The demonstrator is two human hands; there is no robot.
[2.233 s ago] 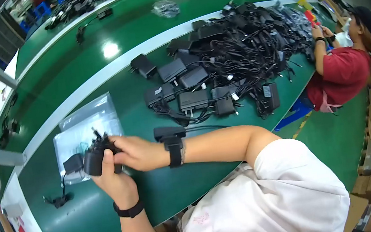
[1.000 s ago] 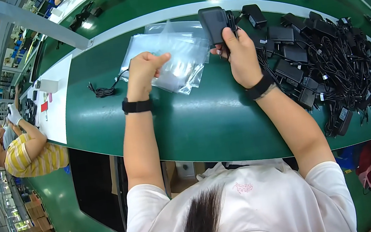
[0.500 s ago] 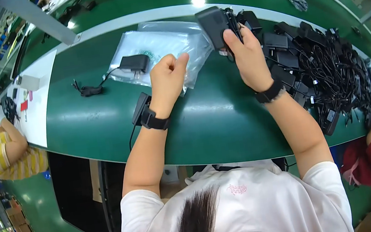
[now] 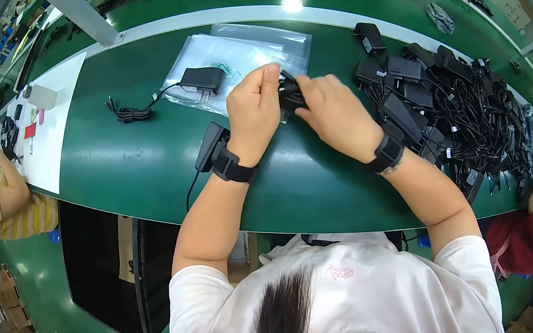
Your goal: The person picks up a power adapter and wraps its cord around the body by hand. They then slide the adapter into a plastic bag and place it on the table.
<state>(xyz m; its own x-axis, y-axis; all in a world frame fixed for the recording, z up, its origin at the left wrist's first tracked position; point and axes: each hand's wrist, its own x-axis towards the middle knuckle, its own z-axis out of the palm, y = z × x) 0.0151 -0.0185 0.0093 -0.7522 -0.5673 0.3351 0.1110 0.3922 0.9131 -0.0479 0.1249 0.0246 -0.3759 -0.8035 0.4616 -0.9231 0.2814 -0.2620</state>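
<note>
A bundled black power cord (image 4: 291, 91) is between my two hands, above the middle of the green bench. My left hand (image 4: 255, 107) is closed at its left side, thumb uppermost. From the right, my right hand (image 4: 339, 113) grips the same bundle with bent fingers. Any adapter body on this cord is hidden by my hands. Just beyond lie clear plastic bags (image 4: 195, 54) in a flat stack. A black plug adapter (image 4: 202, 79) rests on them, its coiled cord (image 4: 132, 114) reaching left onto the bench.
A large tangled heap of black adapters and cords (image 4: 457, 103) covers the bench's right side. Beside my left wrist is another black adapter (image 4: 212, 146). A white sheet (image 4: 66, 114) lies at far left. Co-workers sit left, in yellow stripes (image 4: 7, 208), and right, in red (image 4: 532, 240).
My right hand has come left and down to meet my left hand. The adapter it held up is no longer visible; the bundled cord now shows between both hands. The view shifted slightly.
</note>
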